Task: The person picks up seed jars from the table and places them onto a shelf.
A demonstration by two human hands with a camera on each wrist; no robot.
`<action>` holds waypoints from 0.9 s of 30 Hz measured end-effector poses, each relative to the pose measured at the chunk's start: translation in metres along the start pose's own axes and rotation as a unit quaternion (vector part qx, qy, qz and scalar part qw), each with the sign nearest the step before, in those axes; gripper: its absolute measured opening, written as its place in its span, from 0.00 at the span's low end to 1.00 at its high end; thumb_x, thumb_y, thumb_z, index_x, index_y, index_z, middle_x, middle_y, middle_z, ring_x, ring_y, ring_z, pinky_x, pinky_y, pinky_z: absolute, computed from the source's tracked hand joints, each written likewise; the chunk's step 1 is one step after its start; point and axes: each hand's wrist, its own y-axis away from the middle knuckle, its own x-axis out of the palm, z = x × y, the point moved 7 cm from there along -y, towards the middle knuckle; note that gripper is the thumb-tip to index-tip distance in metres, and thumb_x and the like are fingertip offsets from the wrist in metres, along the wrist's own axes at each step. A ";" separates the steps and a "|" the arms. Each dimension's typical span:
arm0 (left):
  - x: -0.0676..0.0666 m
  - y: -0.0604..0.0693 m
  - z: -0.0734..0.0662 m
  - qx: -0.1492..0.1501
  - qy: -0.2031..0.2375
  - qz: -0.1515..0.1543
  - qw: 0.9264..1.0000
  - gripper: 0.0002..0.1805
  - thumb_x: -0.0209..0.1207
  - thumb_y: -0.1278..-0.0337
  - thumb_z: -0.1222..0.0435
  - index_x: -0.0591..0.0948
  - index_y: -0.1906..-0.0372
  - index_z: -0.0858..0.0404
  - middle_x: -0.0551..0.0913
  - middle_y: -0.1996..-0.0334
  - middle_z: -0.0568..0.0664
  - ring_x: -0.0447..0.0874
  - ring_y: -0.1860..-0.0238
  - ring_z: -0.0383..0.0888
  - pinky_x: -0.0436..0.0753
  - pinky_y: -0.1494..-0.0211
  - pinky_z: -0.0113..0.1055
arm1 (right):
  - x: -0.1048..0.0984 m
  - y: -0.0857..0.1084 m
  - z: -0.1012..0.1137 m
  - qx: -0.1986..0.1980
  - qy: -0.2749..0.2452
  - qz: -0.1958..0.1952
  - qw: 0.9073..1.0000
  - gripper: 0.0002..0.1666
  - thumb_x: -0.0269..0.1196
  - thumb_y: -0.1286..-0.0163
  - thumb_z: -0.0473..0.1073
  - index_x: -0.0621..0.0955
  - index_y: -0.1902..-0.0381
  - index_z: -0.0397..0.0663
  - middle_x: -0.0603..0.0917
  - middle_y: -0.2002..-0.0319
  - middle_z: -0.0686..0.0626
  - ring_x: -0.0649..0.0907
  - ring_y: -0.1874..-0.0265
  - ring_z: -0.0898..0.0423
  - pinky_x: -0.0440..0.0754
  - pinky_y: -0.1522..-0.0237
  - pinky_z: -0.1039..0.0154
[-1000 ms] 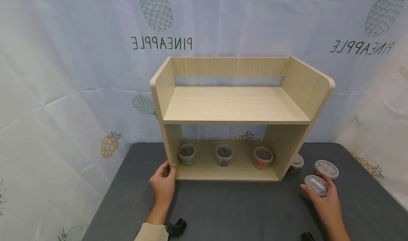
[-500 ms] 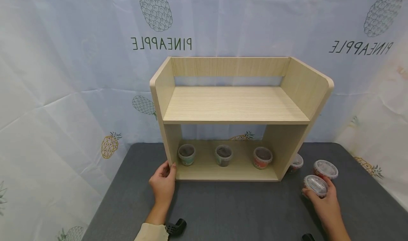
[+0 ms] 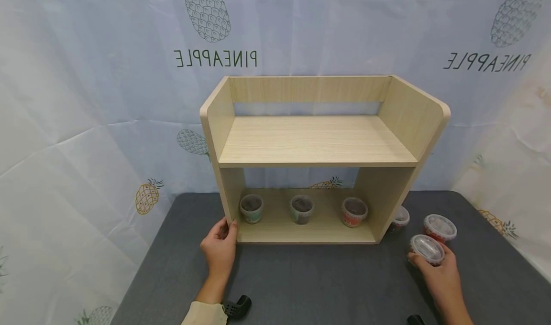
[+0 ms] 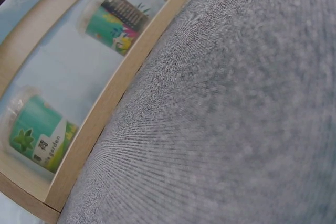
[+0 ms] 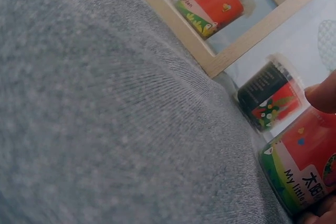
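My left hand pinches the lower left side panel of a pale wooden two-tier shelf, thumb at its front edge. With thumb and fingers, my right hand grips a clear-lidded plastic cup right of the shelf. In the right wrist view this cup has a red and green label reading "My little"; part of it is out of frame. Inside the lower tier stand three lidded cups: a green one at left, another green-labelled one in the middle, and a red one at right.
Behind the held cup is another red cup. One more cup stands close to the shelf's right side, partly hidden by it. Dark grey cloth covers the table. A pineapple-print curtain hangs behind.
My right fingers have drawn in around the cup, with the index finger lower along its far side. The left hand keeps its place on the shelf.
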 end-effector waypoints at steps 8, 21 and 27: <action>-0.001 0.000 0.000 -0.005 0.001 0.000 1.000 0.11 0.66 0.47 0.77 0.86 0.57 0.76 0.88 0.65 0.65 0.83 0.66 0.24 0.80 0.65 0.16 | 0.000 0.002 -0.004 0.033 0.009 0.007 0.999 0.57 0.70 0.39 0.58 0.55 0.23 0.41 0.67 0.32 0.37 0.70 0.44 0.49 0.66 0.58 0.73; 0.000 0.000 -0.001 -0.006 -0.001 0.000 1.000 0.10 0.66 0.47 0.77 0.86 0.58 0.76 0.88 0.65 0.65 0.85 0.65 0.28 0.81 0.65 0.17 | 0.000 0.003 -0.005 0.040 -0.006 0.007 0.999 0.55 0.70 0.39 0.60 0.55 0.22 0.55 0.70 0.32 0.38 0.71 0.50 0.74 0.67 0.66 0.86; 0.000 0.000 -0.001 -0.004 -0.002 0.001 1.000 0.10 0.66 0.47 0.77 0.86 0.58 0.75 0.88 0.65 0.65 0.85 0.66 0.29 0.81 0.65 0.18 | -0.002 0.002 -0.005 0.044 -0.003 -0.004 0.999 0.55 0.68 0.39 0.62 0.56 0.22 0.53 0.71 0.33 0.36 0.72 0.49 0.70 0.66 0.68 0.85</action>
